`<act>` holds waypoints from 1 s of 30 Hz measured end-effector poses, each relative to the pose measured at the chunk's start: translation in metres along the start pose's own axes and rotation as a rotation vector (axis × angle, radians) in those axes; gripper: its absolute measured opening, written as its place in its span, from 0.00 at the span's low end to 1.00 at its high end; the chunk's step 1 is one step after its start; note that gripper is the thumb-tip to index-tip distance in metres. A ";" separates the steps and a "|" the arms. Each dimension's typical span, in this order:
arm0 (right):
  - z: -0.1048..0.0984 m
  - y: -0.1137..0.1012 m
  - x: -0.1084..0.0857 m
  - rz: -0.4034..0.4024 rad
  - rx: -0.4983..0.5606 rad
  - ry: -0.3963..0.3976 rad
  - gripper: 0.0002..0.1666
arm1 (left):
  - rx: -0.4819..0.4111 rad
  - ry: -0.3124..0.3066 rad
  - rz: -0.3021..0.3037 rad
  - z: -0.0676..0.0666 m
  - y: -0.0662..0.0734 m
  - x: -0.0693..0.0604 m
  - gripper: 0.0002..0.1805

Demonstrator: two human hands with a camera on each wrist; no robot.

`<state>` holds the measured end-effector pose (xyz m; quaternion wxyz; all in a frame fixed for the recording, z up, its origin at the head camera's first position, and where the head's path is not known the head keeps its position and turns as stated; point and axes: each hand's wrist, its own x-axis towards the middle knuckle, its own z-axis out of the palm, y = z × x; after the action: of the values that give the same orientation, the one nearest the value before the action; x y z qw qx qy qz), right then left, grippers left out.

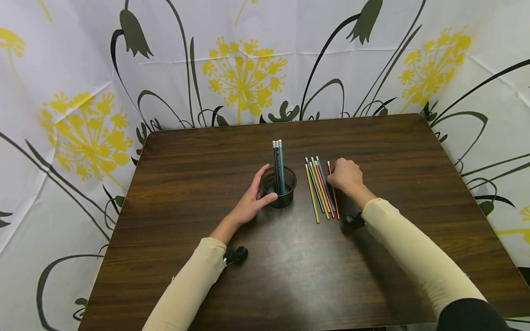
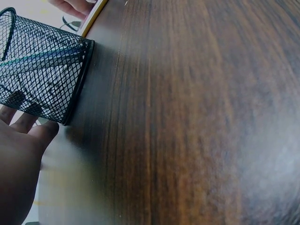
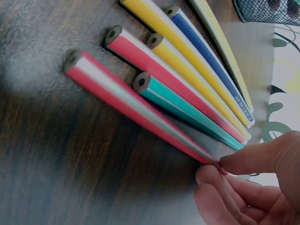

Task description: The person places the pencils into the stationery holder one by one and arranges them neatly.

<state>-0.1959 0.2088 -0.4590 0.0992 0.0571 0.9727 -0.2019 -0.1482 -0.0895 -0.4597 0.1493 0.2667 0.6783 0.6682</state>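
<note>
A black mesh pencil cup (image 1: 285, 201) stands upright on the table, with blue and teal pencils (image 1: 280, 161) in it, eraser ends up. My left hand (image 1: 248, 202) holds the cup from its left side, thumb in front and fingers round the back. To the cup's right, my right hand (image 1: 347, 177) pinches a red pencil (image 3: 136, 110) near its eraser end between thumb and finger. Its unsharpened end points toward me. Just left of it lie several pencils side by side: yellow (image 3: 201, 79), blue (image 3: 197, 42), red (image 3: 164, 77) and teal (image 3: 183, 108).
The dark wood-grain table (image 1: 198, 161) carries the cup and pencils. A white cloth (image 1: 174, 27) with yellow and grey flower prints hangs behind and beside it. Small black wrist cameras (image 1: 236, 254) sit on both sleeved arms.
</note>
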 end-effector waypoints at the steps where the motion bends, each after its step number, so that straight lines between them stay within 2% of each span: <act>1: 0.000 0.001 0.000 0.005 -0.001 0.003 0.08 | -0.001 -0.001 0.001 0.000 0.000 0.000 0.43; 9: -0.012 0.005 -0.003 0.012 0.067 0.045 0.14 | -0.006 0.001 0.001 0.000 -0.001 0.001 0.43; 16: -0.035 -0.011 -0.014 -0.030 0.196 0.158 0.15 | 0.005 0.003 0.001 0.000 -0.001 -0.001 0.43; 20: -0.050 -0.026 -0.023 -0.110 0.290 0.273 0.16 | 0.009 0.005 0.006 0.000 -0.002 -0.001 0.43; 24: -0.065 -0.046 -0.036 -0.228 0.421 0.390 0.16 | 0.001 0.009 0.017 0.000 -0.002 0.000 0.43; 30: -0.073 -0.074 -0.058 -0.431 0.673 0.494 0.12 | -0.004 0.002 0.015 0.000 -0.002 0.001 0.43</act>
<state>-0.1627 0.1666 -0.3521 -0.2036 -0.0709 0.8373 -0.5024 -0.1493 -0.0888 -0.4617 0.1441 0.2709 0.6752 0.6708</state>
